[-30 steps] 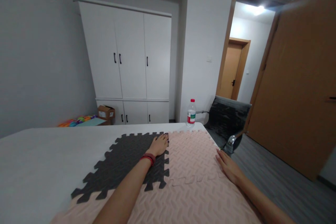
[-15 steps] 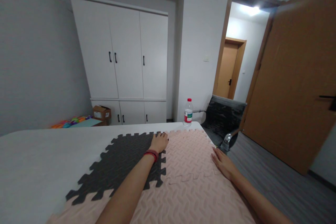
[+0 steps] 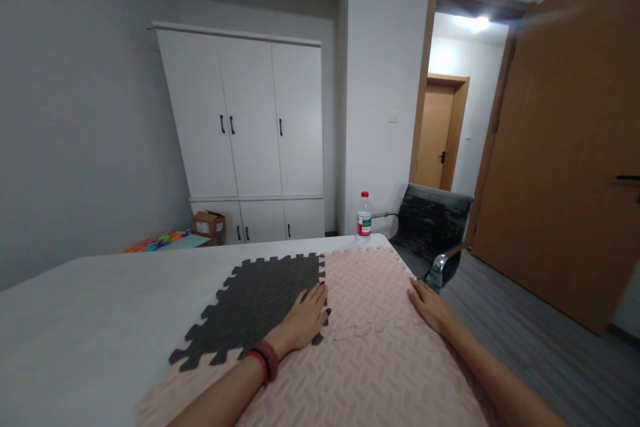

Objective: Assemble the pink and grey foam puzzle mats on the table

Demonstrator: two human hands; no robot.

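My left hand [image 3: 305,317], with red bands at its wrist, lies flat with fingers stretched out over the dark grey foam mat tile [image 3: 265,290], at its seam with the pink tile [image 3: 367,280]. Toothed edges run along the grey tile, and its right side meets the pink one. Resting on the right border of the pink tile is my right hand [image 3: 430,303], palm down and fingers extended. Another pink foam area [image 3: 380,380] spreads nearest to me, joined to the far pink tile by a wavy seam. Neither hand grasps anything.
A white table [image 3: 115,300] bears the mats, and a red-capped plastic bottle [image 3: 364,220] stands at its far edge. Beyond the right corner is a black chair [image 3: 433,220]. A white cabinet [image 3: 255,120], a cardboard box [image 3: 210,223] and an open wooden door [image 3: 565,147] are farther off.
My left hand has slid toward me along the seam between the grey and pink tiles. My right hand stays at the pink border. The view has shifted slightly.
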